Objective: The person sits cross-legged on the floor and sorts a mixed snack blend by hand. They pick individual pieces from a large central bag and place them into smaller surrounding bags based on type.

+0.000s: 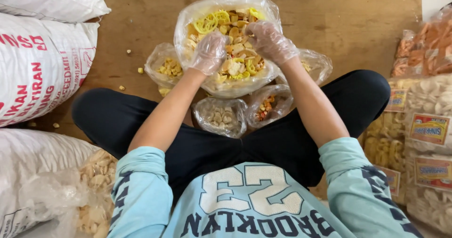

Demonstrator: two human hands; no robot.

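Observation:
A large clear plastic bag [197, 12] stands open on the wooden floor in front of my crossed legs, filled with mixed yellow, orange and white crackers [238, 50]. Both hands wear thin clear plastic gloves and reach into it. My left hand [208, 52] is curled into the crackers at the bag's left side. My right hand [270, 41] is bent over the crackers at the right side, fingers closed among them. Whether either hand grips pieces is hidden by the gloves and the pile.
Four smaller clear bags surround the big one: yellow bits [165, 67], pale chips [220, 116], orange-mixed pieces [269, 105], and one behind my right arm [316, 65]. White sacks [37, 64] lie left, packed cracker bags [426, 125] right. Crumbs dot the floor [127, 52].

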